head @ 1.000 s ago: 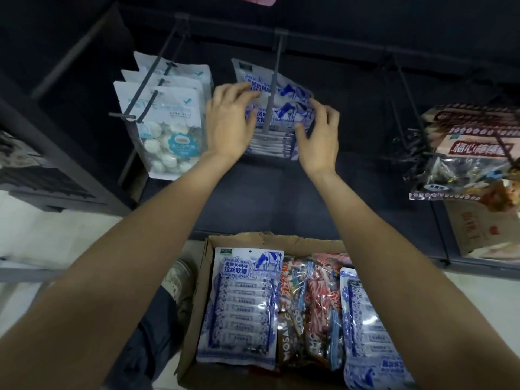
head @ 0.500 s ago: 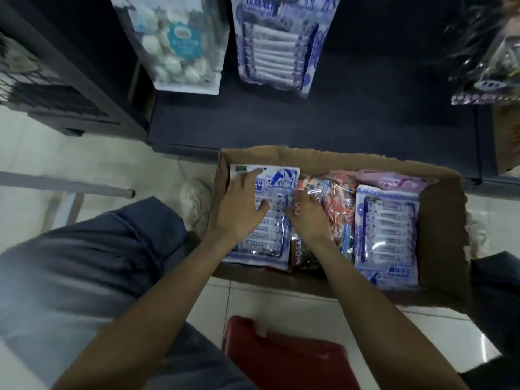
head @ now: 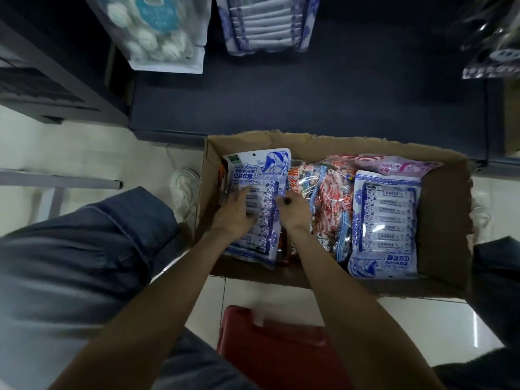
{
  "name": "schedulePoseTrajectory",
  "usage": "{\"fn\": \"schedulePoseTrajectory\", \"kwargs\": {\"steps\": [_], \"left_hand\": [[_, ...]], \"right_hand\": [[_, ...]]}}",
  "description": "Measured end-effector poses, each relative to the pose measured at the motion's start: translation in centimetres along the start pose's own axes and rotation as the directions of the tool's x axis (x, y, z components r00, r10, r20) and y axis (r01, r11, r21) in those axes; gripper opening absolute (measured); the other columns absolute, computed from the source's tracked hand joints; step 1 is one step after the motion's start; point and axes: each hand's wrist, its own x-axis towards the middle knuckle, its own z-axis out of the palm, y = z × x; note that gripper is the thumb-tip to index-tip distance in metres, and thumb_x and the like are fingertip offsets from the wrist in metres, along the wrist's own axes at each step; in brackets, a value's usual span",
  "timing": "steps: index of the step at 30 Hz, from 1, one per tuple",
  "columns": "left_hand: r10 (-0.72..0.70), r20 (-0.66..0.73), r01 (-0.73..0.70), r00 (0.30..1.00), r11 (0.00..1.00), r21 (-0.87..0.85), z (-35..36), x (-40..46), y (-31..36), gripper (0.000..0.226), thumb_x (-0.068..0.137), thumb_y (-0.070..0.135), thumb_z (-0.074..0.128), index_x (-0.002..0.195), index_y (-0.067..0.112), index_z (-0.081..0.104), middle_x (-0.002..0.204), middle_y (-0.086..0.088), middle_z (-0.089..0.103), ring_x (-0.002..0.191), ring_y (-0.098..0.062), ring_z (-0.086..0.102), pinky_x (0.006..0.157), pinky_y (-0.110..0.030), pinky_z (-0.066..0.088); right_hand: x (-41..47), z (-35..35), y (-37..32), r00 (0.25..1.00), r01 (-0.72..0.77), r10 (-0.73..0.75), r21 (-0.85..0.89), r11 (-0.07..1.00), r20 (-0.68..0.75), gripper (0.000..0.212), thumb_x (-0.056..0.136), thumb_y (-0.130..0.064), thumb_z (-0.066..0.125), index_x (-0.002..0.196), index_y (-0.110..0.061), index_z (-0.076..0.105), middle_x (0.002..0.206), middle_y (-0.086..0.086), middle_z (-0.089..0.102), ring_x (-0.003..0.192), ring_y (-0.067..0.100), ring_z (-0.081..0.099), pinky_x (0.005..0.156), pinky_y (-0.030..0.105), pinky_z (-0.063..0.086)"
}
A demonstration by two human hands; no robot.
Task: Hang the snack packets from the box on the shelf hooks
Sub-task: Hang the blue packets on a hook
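Blue-and-white, the packet (head: 254, 205) at the left end of the cardboard box (head: 444, 220) is under both hands. The left hand (head: 235, 213) lies over its left half, fingers curled down onto the plastic, gripping it. The right hand (head: 294, 212) holds the packet's right edge, fingers bent around it and knuckles toward the camera. The packet lies flat in the box, cow print and hang hole at its far end.

Just right of it are clear bags of red-and-white sweets (head: 332, 198), then a second blue-and-white packet (head: 385, 223) turned the other way round, with a pink packet (head: 399, 164) at the far edge. The box stands on pale floor tiles, touching the dark shelf base (head: 306, 102) on its far side.

Above that base hang a blue-and-white packet (head: 266, 26) and, to its left, a bag of white round sweets (head: 160, 38); a dark patterned bag (head: 495, 57) hangs at far right. A jeans-clad knee (head: 84, 249) fills the near left, a white shoe (head: 185, 190) sits beside the box, and a red stool (head: 278, 350) shows near the bottom.
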Motion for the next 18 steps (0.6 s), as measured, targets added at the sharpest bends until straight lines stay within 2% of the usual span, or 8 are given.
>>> {"fn": "schedulePoseTrajectory", "kwargs": {"steps": [2, 4, 6, 8, 11, 14, 16, 18], "left_hand": [[0.049, -0.040, -0.051, 0.998, 0.998, -0.045, -0.1, -0.3, 0.6, 0.068, 0.089, 0.029, 0.060, 0.146, 0.023, 0.025, 0.148, -0.010, 0.031, 0.134, -0.030, 0.034, 0.105, -0.045, 0.038], [0.075, -0.127, -0.092, 0.989, 0.987, -0.135, -0.7, -0.5, 1.6, 0.063, 0.089, 0.029, 0.062, 0.143, 0.023, 0.031, 0.144, -0.008, 0.035, 0.131, -0.027, 0.038, 0.105, -0.042, 0.038], [0.034, -0.212, -0.097, 0.977, 0.950, -0.298, -1.6, -0.2, 2.5, 0.069, 0.085, 0.040, 0.065, 0.143, 0.023, 0.032, 0.144, -0.006, 0.036, 0.131, -0.023, 0.038, 0.108, -0.042, 0.036], [-0.038, -0.223, -0.104, 0.974, 0.799, -0.592, -3.2, -0.3, 3.8, 0.079, 0.075, 0.054, 0.071, 0.140, 0.024, 0.038, 0.141, -0.003, 0.043, 0.129, -0.020, 0.043, 0.109, -0.043, 0.037], [-0.127, -0.136, -0.080, 0.983, 0.370, -0.926, -6.2, -1.6, 5.8, 0.075, 0.071, 0.040, 0.079, 0.134, 0.020, 0.044, 0.137, -0.004, 0.050, 0.125, -0.020, 0.048, 0.108, -0.040, 0.037], [-0.051, -0.224, -0.207, 0.973, 0.234, -0.950, -10.0, -3.5, 6.6, 0.042, 0.078, 0.033, 0.073, 0.113, 0.015, 0.056, 0.112, -0.001, 0.065, 0.108, -0.020, 0.059, 0.102, -0.041, 0.043], [-0.029, -0.305, -0.299, 0.952, 0.126, -0.946, -12.3, -4.7, 7.7, 0.009, 0.090, 0.020, 0.062, 0.094, 0.012, 0.060, 0.089, 0.003, 0.071, 0.090, -0.015, 0.066, 0.087, -0.034, 0.051], [-0.044, -0.393, -0.389, 0.919, 0.071, -0.918, -14.7, -6.2, 9.3, 0.007, 0.091, 0.010, 0.057, 0.084, 0.011, 0.058, 0.072, 0.006, 0.071, 0.073, -0.009, 0.068, 0.071, -0.025, 0.053]], "right_hand": [[-0.9, -1.4, 0.5, 0.998, 0.028, -0.023, 0.072, 0.997, -0.062, 0.026, 0.100, -0.020, 0.047, 0.086, -0.002, 0.060, 0.073, 0.012, 0.059, 0.065, 0.023, 0.052, 0.061, 0.027, 0.037], [-2.2, -3.0, 1.0, 0.993, 0.049, -0.034, 0.127, 0.991, -0.116, 0.027, 0.101, -0.019, 0.047, 0.112, 0.001, 0.061, 0.097, 0.022, 0.065, 0.087, 0.033, 0.060, 0.072, 0.034, 0.044], [-3.4, -4.6, 1.7, 0.983, 0.138, -0.114, 0.170, 0.976, -0.145, 0.024, 0.100, -0.018, 0.049, 0.111, -0.001, 0.061, 0.097, 0.018, 0.066, 0.094, 0.031, 0.061, 0.078, 0.038, 0.045], [-4.5, -6.4, 2.1, 0.958, 0.275, -0.255, 0.172, 0.946, -0.130, 0.016, 0.099, -0.017, 0.050, 0.084, -0.022, 0.056, 0.070, -0.003, 0.056, 0.068, 0.003, 0.054, 0.065, 0.031, 0.039], [-5.8, -9.0, 1.6, 0.928, 0.371, -0.357, 0.157, 0.915, -0.109, 0.034, 0.098, -0.017, 0.051, 0.070, -0.031, 0.037, 0.058, -0.010, 0.034, 0.052, 0.003, 0.034, 0.053, 0.021, 0.026], [-6.5, -11.6, -0.3, 0.894, 0.448, -0.428, 0.229, 0.864, -0.132, 0.036, 0.098, -0.016, 0.051, 0.068, -0.021, 0.032, 0.062, -0.005, 0.029, 0.056, 0.002, 0.026, 0.053, 0.017, 0.023], [-6.3, -13.0, -2.0, 0.869, 0.495, -0.476, 0.259, 0.829, -0.135, 0.031, 0.098, -0.018, 0.051, 0.070, -0.013, 0.040, 0.064, 0.007, 0.038, 0.059, 0.004, 0.032, 0.058, 0.019, 0.029], [-5.8, -14.2, -4.1, 0.841, 0.541, -0.519, 0.221, 0.811, -0.153, 0.025, 0.098, -0.023, 0.052, 0.077, -0.011, 0.049, 0.069, 0.009, 0.052, 0.063, 0.012, 0.042, 0.064, 0.027, 0.035]]}}
